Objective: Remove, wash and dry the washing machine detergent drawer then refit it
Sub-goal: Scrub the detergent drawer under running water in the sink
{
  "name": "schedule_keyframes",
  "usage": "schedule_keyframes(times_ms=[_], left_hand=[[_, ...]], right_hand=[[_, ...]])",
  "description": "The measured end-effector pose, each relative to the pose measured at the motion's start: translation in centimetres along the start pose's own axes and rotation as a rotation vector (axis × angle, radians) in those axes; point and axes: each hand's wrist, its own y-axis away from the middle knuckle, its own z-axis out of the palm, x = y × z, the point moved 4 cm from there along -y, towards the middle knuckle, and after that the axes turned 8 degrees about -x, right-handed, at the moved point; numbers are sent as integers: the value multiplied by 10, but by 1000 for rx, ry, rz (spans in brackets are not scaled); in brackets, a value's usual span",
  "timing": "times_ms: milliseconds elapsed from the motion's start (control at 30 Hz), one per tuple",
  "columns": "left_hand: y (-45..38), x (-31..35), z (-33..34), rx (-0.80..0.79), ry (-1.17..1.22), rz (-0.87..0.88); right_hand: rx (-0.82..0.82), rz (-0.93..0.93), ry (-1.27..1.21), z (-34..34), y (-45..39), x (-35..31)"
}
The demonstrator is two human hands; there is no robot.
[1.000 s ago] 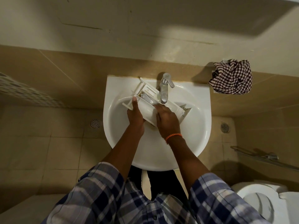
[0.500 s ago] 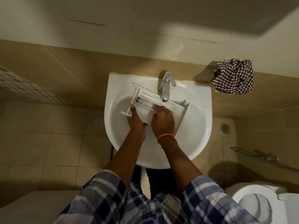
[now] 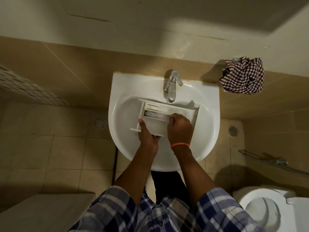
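The white detergent drawer (image 3: 157,125) lies across the basin of the white sink (image 3: 207,131), just below the chrome tap (image 3: 172,86). Its compartments face up and its front panel points right. My left hand (image 3: 147,133) grips the drawer's near left side, thumb up along the wall. My right hand (image 3: 179,128), with an orange band on the wrist, is curled over the drawer's middle, fingertips inside a compartment. I cannot tell whether water runs from the tap.
A checked cloth (image 3: 242,76) is bunched on the ledge right of the sink. A toilet (image 3: 267,213) stands at bottom right, with a metal rail (image 3: 270,163) above it. Floor drains (image 3: 99,123) lie either side of the sink.
The drawer has swung from tilted to nearly level across the basin and sits lower under the tap. Both hands moved with it, the right hand now reaching into a compartment.
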Motion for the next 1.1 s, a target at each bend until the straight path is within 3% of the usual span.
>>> schedule_keyframes(times_ms=[133,233,433,633,700,900,967,1100], left_hand=[[-1,-10,-1,-40,40,-48],[-3,-10,-2,-33,40,-41],[-6,16,0,26,-78,164],[-7,45,4,61,-313,537],[-6,48,8,56,-384,623],[29,58,32,48,-438,785],[30,59,29,77,-459,788],[36,57,29,143,-499,838]], right_hand=[[224,-43,-166,-18,6,-7],[285,-30,-221,-24,9,-14],[243,198,-483,-4,-2,16],[76,339,-815,11,-12,28],[106,364,-823,11,-15,30],[322,339,-484,-4,-7,27],[264,280,-472,1,-5,27],[-10,67,-532,22,-1,21]])
